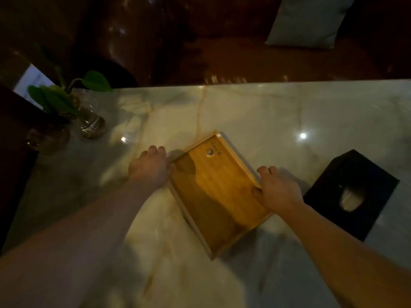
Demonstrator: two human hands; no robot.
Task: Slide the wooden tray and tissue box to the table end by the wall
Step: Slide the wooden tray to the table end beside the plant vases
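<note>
A shallow wooden tray (218,196) lies at an angle on the pale marble table (289,112), empty inside. My left hand (151,167) grips its left rim near the far corner, thumb side against the edge. My right hand (278,190) holds the right rim, with the thumb inside the tray. A black tissue box (353,174) stands to the right of the tray, a tissue showing in its top opening. The box is apart from the tray and from my right hand.
A glass vase with a green leafy plant (89,116) stands at the table's far left, beside a dark surface (13,134). Beyond the table's far edge are a dark leather sofa (244,58) and a grey cushion (307,21).
</note>
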